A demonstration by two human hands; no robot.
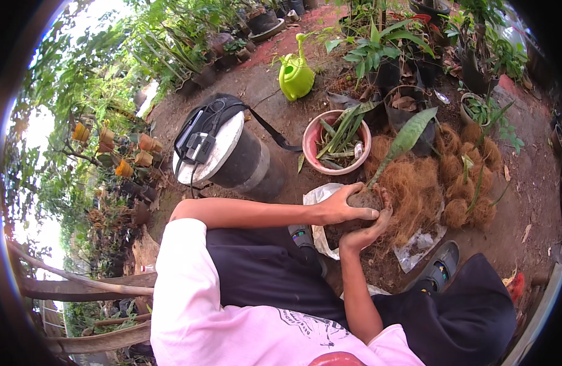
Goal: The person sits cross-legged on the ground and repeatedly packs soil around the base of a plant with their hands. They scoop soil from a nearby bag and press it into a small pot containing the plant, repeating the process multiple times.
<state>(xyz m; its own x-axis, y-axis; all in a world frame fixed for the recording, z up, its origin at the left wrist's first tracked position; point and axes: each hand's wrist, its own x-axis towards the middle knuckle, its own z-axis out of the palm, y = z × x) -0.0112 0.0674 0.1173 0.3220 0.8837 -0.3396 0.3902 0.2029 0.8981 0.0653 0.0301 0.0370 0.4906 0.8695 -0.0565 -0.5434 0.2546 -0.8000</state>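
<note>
Both my hands are cupped around a ball of dark soil [366, 200], from which a mottled snake plant leaf [403, 137] rises to the upper right. My left hand [345, 204] presses on the ball's left and top, its thumb across the front. My right hand [374, 227] supports it from below and the right, fingers curled up its far side. A heap of loose brown coconut fibre [413, 192] lies just right of the ball. Beyond my hands stands a pink plastic pot [310, 148] with cut snake plant leaves [340, 142] in it.
Several fibre-wrapped balls [461, 190] with sprouting leaves sit at the right. A black bucket [244, 164] with a white lid bears a mesh bag and electronic devices [201, 146]. A green watering can [297, 78] stands farther off. Potted plants line the back; a white plastic sack [320, 194] lies below my hands.
</note>
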